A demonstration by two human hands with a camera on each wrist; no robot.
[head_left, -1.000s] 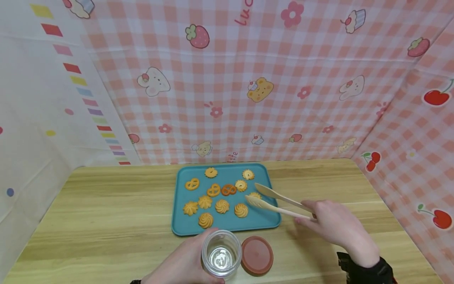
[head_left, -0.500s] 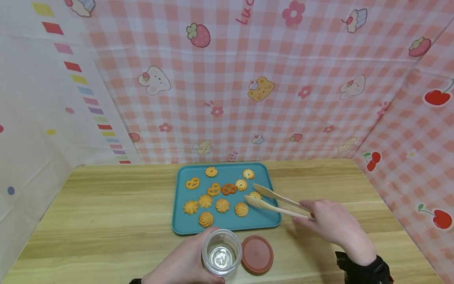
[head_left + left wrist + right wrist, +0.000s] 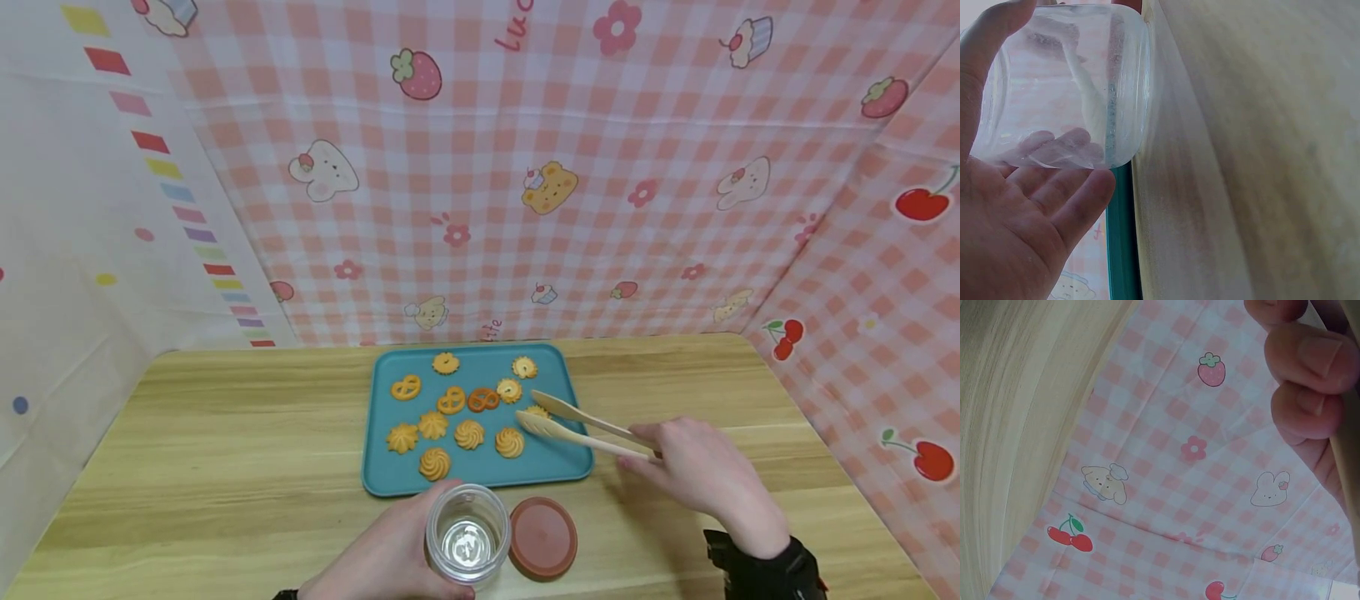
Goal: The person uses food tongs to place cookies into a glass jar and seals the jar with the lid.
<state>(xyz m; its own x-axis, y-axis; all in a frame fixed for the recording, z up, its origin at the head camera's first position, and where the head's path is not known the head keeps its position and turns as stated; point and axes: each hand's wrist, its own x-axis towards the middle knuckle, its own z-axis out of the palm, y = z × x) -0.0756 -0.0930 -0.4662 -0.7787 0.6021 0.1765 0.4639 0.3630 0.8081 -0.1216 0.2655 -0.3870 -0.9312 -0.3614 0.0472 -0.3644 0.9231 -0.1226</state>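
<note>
My left hand (image 3: 397, 546) grips a clear jar (image 3: 468, 533), which stands open-mouthed on the table in front of the tray; the left wrist view shows thumb and fingers around the jar (image 3: 1085, 81). In my right hand (image 3: 697, 467) are pale wooden tongs (image 3: 592, 433), reaching over the right side of the blue tray (image 3: 480, 477). The tips of the tongs lie on either side of a cookie (image 3: 537, 411), partly hidden by them; whether they touch it I cannot tell. Curled fingers (image 3: 1310, 362) on the tongs' handle appear in the right wrist view.
Several swirl cookies (image 3: 469, 434), ring cookies (image 3: 509, 390) and pretzels (image 3: 483, 400) are spread over the tray. A red-brown lid (image 3: 543, 538) lies right beside the jar. Behind the wooden table (image 3: 225, 450) hangs a pink checked cloth (image 3: 480, 167).
The tongs and right hand have shifted very slightly left, and the tips stand a little closer around the cookie. The left hand and jar stay in place.
</note>
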